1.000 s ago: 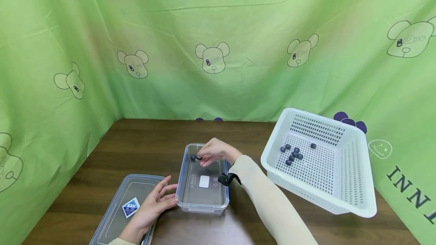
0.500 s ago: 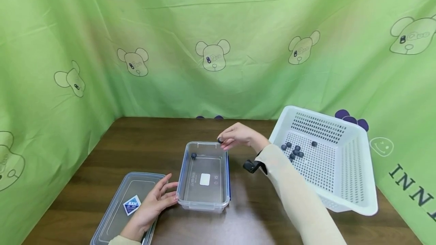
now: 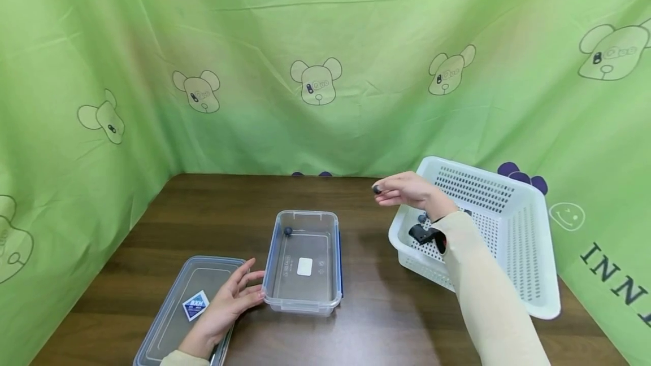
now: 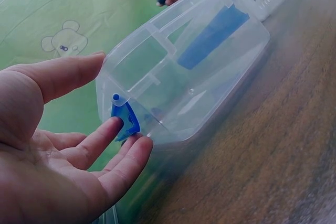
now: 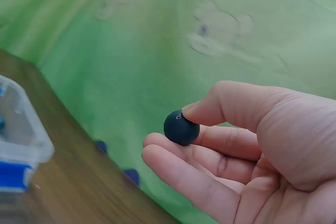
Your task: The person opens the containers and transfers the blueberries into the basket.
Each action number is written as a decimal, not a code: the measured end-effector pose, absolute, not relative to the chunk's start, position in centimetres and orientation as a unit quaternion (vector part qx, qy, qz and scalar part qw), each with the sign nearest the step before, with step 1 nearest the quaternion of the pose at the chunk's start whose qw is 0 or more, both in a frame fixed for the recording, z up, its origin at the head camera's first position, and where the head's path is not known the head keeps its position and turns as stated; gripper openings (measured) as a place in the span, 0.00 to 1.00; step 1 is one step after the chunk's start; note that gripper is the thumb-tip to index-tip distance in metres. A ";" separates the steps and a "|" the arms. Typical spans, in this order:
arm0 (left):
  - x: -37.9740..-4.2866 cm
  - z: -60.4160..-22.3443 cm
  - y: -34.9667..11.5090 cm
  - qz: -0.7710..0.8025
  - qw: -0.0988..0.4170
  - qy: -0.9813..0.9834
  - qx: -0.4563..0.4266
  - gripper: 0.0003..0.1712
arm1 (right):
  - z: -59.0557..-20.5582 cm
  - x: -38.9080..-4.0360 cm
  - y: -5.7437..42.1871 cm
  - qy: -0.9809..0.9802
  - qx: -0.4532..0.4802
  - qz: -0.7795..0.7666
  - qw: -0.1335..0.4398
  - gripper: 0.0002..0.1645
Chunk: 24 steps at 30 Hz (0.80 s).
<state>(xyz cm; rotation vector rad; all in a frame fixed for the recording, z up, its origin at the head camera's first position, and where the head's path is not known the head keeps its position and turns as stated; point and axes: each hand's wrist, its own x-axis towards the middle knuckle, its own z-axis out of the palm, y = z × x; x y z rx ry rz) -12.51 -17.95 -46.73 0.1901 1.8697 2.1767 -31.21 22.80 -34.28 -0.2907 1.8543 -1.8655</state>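
My right hand (image 3: 407,190) pinches a dark blue, round blueberry (image 5: 181,128) between thumb and fingers, in the air beside the left rim of the white basket (image 3: 549,253). A clear plastic food container (image 3: 325,287) with blue side clips stands lidless on the table. In its far left corner lies one blueberry (image 3: 288,231). My left hand (image 3: 224,309) has loosely extended fingers. In the left wrist view its fingertips (image 4: 140,142) touch the container's side by a blue clip (image 4: 125,119).
Left of the container, partly under my left hand, lies its clear lid (image 3: 208,273) with a blue-and-white label. Several more blueberries lie in the perforated basket, mostly hidden by my right arm. A green printed curtain (image 3: 244,129) hangs behind the wooden table (image 3: 366,298).
My right hand has lifted out of the container with a blueberry and moved right to the basket. One blueberry stays in the container. The left hand keeps its place.
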 end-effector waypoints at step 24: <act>-12.6 -47.1 -17.9 0.751 0.129 0.644 0.064 0.50 | -38.3 -31.4 35.6 0.551 0.068 -0.788 0.265 0.21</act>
